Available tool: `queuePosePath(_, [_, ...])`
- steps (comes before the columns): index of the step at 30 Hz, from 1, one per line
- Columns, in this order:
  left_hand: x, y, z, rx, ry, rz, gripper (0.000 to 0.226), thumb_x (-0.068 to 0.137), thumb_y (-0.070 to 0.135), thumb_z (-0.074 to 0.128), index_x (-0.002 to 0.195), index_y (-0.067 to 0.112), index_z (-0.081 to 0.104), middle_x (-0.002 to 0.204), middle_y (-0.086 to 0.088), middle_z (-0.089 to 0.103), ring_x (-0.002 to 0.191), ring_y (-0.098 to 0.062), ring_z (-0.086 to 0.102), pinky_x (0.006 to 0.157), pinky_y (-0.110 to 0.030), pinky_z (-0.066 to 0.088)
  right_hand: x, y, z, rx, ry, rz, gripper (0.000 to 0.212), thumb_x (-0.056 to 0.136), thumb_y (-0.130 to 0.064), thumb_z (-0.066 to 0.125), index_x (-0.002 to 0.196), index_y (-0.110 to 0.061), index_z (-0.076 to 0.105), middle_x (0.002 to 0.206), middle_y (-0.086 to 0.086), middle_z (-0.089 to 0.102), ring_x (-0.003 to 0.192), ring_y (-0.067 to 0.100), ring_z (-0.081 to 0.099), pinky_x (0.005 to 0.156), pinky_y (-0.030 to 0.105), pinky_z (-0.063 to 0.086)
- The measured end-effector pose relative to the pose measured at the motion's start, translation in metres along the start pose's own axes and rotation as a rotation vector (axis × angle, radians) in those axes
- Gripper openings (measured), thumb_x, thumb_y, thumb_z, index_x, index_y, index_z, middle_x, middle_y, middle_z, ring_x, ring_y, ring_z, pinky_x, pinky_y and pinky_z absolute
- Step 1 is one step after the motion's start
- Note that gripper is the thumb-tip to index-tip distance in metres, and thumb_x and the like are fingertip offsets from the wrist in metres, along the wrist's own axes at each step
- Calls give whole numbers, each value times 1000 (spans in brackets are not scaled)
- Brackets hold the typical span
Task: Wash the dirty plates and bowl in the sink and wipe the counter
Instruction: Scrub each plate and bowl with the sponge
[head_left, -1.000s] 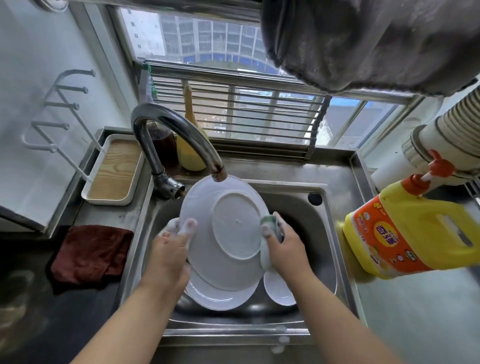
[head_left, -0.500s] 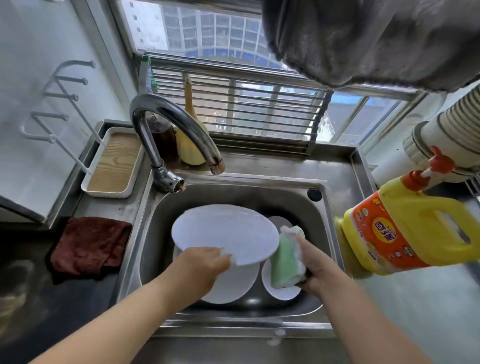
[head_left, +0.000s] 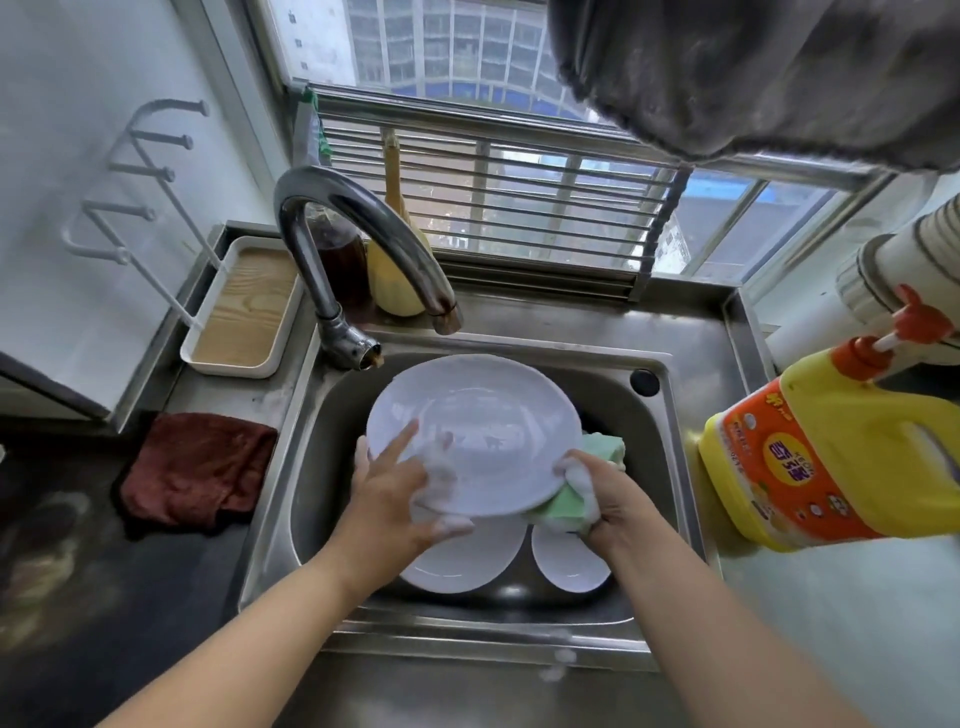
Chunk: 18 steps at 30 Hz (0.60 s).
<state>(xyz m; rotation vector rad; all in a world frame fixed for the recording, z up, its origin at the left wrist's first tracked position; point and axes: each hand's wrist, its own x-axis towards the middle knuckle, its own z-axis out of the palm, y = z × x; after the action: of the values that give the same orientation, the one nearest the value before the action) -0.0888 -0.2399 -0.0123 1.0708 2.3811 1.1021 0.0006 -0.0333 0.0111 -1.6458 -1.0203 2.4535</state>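
Holding a white plate (head_left: 483, 426) face up over the sink (head_left: 680, 415), left hand (head_left: 400, 493) has its near-left rim, thumb on top and soapy, index finger laid straight across the face, rest of the fingers underneath where i can't see them. Right hand (head_left: 608, 499) is clamped around a green sponge (head_left: 582, 488), all foamy, pushed up against the plate's near-right edge from below. Down in the sink under the plate there's another plate (head_left: 462, 561) and a small bowl (head_left: 569, 566) just right of it. Tap (head_left: 358, 244) arches over the sink's back left corner, no water visibly running. Left of the sink on the counter (head_left: 130, 597) is a dark red cloth (head_left: 200, 467), and behind that a white tray (head_left: 241, 312). Right of the sink a big yellow detergent jug (head_left: 841, 457)
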Motion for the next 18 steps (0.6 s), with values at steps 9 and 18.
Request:
queuePosePath(9, [21, 21, -12, -1289, 106, -977, 46, 90, -10, 46, 131, 11, 47, 111, -17, 66, 94, -31, 66, 59, -36, 59, 3, -1, -15, 24, -124, -47, 31, 85, 10, 48, 104, -10, 61, 83, 15, 71, 65, 30, 70, 49, 46, 54])
queuePosePath(18, [20, -4, -9, -1070, 202, -968, 44, 90, -16, 42, 123, 11, 54, 110, -15, 67, 91, -27, 65, 58, -33, 60, 54, 15, -43, -461, 182, -107, 45, 75, -34, 60, 115, -24, 40, 80, 6, 50, 61, 21, 57, 63, 32, 43])
